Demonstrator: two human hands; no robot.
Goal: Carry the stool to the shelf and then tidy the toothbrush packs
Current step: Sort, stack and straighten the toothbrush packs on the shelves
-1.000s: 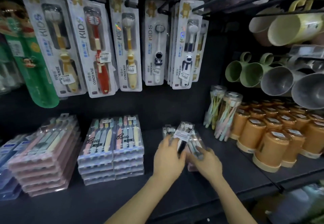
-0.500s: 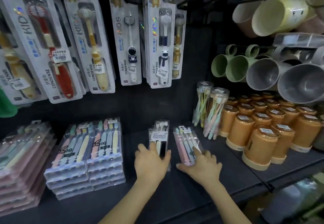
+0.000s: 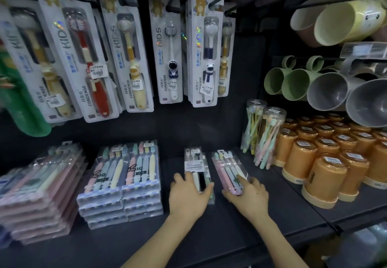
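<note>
On shelf, hands (both) grip packs.

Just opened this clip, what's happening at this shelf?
A person is tidying toothbrush packs on a dark shelf. The left grip holds the near end of a black-and-white pack; the right grip holds a pastel pack beside it. Both packs lie on the shelf, between the stacked boxed sets and the clear tubes.
</note>
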